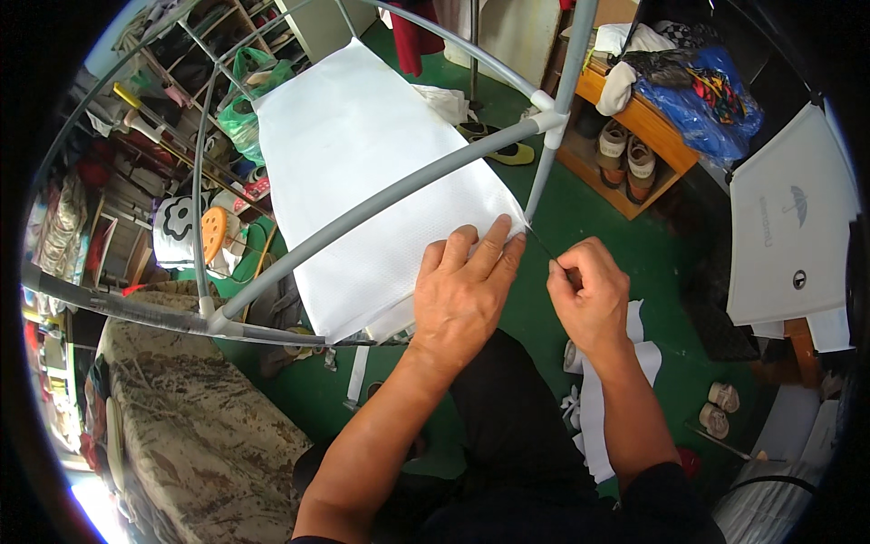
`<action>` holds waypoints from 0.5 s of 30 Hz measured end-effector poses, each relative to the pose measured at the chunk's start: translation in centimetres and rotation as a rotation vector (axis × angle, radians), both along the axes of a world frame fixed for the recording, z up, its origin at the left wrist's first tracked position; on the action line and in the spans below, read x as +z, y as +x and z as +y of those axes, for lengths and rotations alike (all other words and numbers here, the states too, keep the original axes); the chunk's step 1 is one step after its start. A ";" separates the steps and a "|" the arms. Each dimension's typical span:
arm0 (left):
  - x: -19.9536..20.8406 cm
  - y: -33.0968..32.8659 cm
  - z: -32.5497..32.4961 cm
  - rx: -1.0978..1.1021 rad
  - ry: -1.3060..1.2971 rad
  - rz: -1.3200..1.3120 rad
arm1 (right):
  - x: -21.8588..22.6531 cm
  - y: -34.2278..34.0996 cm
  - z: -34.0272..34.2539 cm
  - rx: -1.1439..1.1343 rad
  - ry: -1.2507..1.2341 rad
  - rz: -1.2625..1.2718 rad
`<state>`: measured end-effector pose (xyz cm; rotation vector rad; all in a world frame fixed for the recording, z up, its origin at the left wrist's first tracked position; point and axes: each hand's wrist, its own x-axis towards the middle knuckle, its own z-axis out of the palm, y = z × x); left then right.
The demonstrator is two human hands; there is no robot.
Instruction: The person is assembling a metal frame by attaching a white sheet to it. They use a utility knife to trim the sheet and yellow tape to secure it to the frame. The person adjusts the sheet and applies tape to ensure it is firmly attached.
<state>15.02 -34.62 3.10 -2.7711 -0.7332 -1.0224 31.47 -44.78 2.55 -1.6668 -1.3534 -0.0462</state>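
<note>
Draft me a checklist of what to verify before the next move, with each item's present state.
1. Left hand bracing the white sheet: ok, laid on it near its right corner.
2. Right hand gripping the thin dark cord: ok, apparently pinched between thumb and forefinger.
3. Cord free of slack: ok, it looks straight between corner and fingers.
4. Cord fastened at the corner: cannot tell, too small.
5. Floor free of loose material: not ok, white pieces lie by the right forearm.
</note>
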 end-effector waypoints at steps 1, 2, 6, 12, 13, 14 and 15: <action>-0.1 0.0 0.0 0.009 0.009 0.009 | 0.0 0.1 -0.2 0.000 -0.005 0.005; -0.1 0.0 0.0 0.018 0.019 0.017 | 0.1 0.3 -0.4 0.014 -0.011 -0.002; 0.5 -0.1 -0.3 -0.003 -0.079 0.011 | 1.1 1.7 -1.4 0.105 -0.031 -0.027; 0.1 -0.3 -0.5 -0.125 -0.079 -0.066 | 4.4 4.4 -0.7 0.202 -0.021 -0.054; -0.1 -0.2 -0.6 -0.128 -0.080 -0.072 | 5.0 4.6 -0.3 0.217 -0.035 -0.068; -0.3 -0.1 -0.8 -0.130 -0.082 -0.078 | 5.2 4.7 0.2 0.239 -0.034 -0.080; -0.4 -0.1 -0.9 -0.125 -0.089 -0.086 | 5.3 4.5 0.8 0.262 -0.035 -0.095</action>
